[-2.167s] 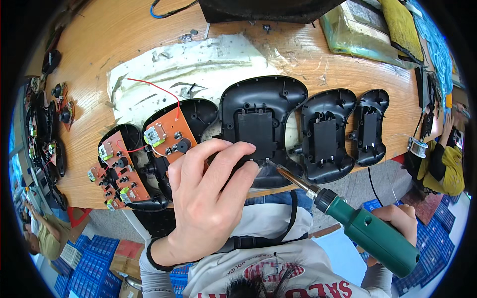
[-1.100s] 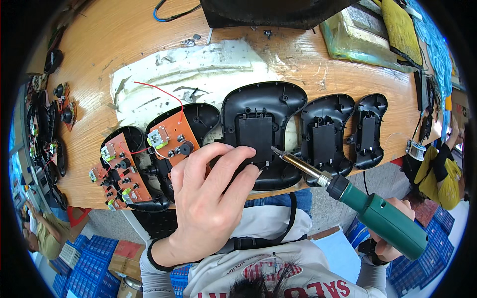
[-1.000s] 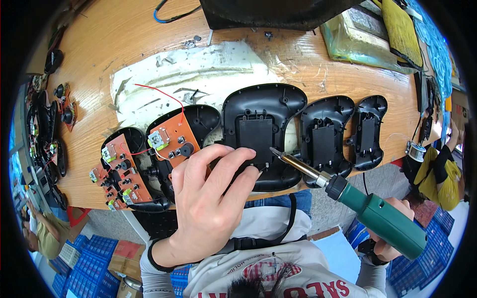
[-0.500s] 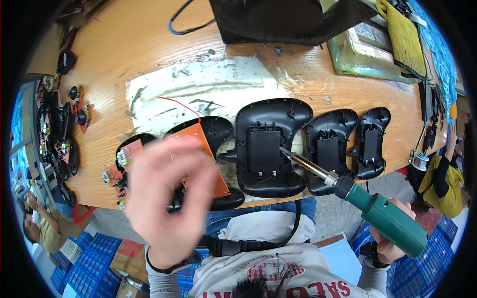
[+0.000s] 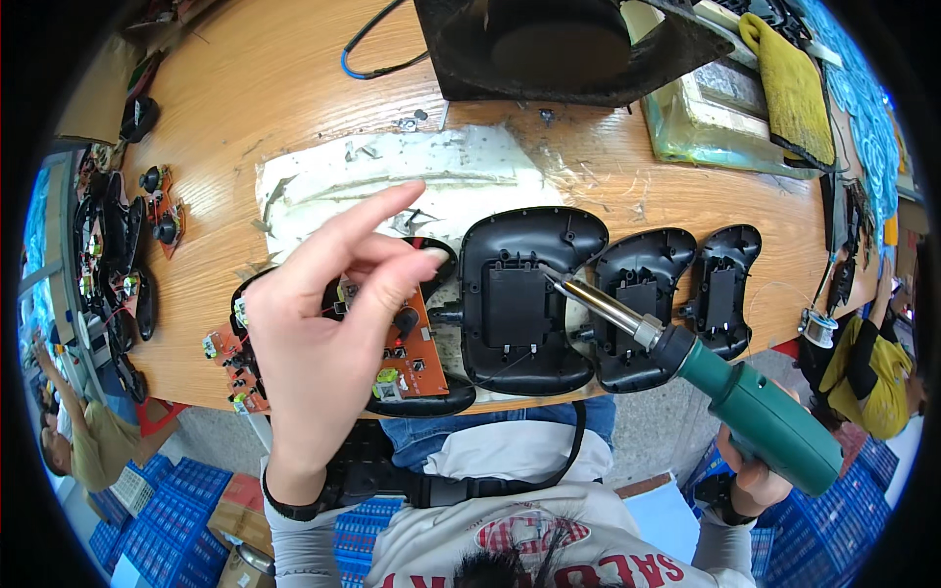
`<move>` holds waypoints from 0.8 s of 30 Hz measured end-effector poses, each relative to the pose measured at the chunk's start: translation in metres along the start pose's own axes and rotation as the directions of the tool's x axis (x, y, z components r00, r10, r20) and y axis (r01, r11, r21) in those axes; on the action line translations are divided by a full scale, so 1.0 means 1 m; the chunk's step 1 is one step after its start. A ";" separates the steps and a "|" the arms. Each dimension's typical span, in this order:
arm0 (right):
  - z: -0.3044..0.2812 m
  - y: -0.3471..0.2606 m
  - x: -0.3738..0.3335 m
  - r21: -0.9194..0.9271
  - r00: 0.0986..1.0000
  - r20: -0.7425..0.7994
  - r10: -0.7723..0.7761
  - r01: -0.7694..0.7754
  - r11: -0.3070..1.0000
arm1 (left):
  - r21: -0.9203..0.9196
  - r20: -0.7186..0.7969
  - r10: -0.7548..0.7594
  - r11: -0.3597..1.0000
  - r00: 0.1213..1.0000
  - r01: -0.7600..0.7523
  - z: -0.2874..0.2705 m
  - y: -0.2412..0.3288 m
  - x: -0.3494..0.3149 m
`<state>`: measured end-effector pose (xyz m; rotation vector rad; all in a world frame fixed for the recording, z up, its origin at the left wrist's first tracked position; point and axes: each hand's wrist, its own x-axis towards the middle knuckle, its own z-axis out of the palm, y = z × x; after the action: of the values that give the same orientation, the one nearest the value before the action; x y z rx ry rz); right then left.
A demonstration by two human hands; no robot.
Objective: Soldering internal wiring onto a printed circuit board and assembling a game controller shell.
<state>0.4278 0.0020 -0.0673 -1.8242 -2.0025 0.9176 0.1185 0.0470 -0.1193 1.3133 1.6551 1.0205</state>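
My right hand grips a green soldering iron. Its metal tip slants up and left over the inner side of a large black game controller shell that holds a black rectangular battery compartment. My left hand is raised over an orange circuit board, index finger stretched out and thumb apart from it. The board lies component side up on another black shell, showing black buttons and a yellow-green part. My hand and wrist hide much of the board's left side.
More black shells line the front edge rightward. Orange boards sit at the left. A stained white sheet, a dark metal housing and a yellow glove lie farther back. A solder wire spool stands at the right edge.
The orange board has turned from its bare underside to its component side on the shell. My left hand has let it go and the fingers have spread. The soldering iron has shifted slightly left.
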 end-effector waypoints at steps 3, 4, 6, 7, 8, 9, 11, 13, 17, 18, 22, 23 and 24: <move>0.001 0.001 0.002 0.087 0.996 0.058 0.070 -0.075 0.993 | 0.204 0.076 0.185 0.959 0.980 -0.197 0.003 -0.004 -0.002; 0.005 0.006 -0.001 0.026 1.000 -0.008 -0.024 0.024 0.999 | 0.287 0.130 0.262 0.913 0.956 -0.289 0.004 -0.004 -0.003; 0.008 0.001 0.004 -0.044 0.991 -0.065 -0.119 0.117 0.992 | 0.356 0.199 0.369 0.836 0.908 -0.418 0.008 -0.010 -0.005; 0.009 -0.017 0.014 0.003 0.999 0.006 -0.049 0.049 0.999 | 0.356 0.198 0.367 0.837 0.909 -0.415 0.010 -0.010 -0.006; 0.009 -0.028 0.019 0.043 0.997 0.077 0.021 -0.024 0.999 | 0.408 0.194 0.371 0.811 0.908 -0.419 0.013 -0.009 -0.007; 0.010 -0.030 0.019 0.040 0.997 0.078 0.023 -0.026 0.999 | 0.459 0.190 0.375 0.783 0.907 -0.420 0.014 -0.008 -0.007; 0.011 -0.033 0.018 0.059 0.990 0.102 0.099 -0.106 0.993 | 0.489 0.179 0.386 0.763 0.905 -0.422 0.015 -0.011 -0.008; 0.014 -0.044 0.020 0.024 0.986 0.087 0.141 -0.144 0.989 | 0.522 0.168 0.397 0.741 0.902 -0.423 0.017 -0.014 -0.009; 0.017 -0.044 0.021 0.034 0.970 0.103 0.218 -0.223 0.974 | 0.537 0.130 0.427 0.728 0.895 -0.426 0.020 -0.019 -0.009; 0.016 -0.042 0.023 0.034 0.970 0.105 0.218 -0.223 0.974 | 0.537 0.127 0.432 0.726 0.893 -0.428 0.021 -0.020 -0.009; 0.017 -0.041 0.030 0.031 0.987 0.127 -0.095 0.092 0.995 | 0.547 0.133 0.429 0.720 0.894 -0.427 0.022 -0.019 -0.008; 0.018 -0.043 0.030 0.038 0.991 0.111 -0.077 0.074 0.997 | 0.543 0.136 0.427 0.723 0.894 -0.428 0.022 -0.018 -0.007; 0.017 -0.042 0.031 0.038 0.991 0.111 -0.076 0.072 0.997 | 0.539 0.139 0.425 0.725 0.894 -0.428 0.022 -0.018 -0.007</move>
<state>0.3795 0.0272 -0.0612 -1.7029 -2.0929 1.0469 0.1334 0.0400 -0.1439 2.1703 1.7566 0.7914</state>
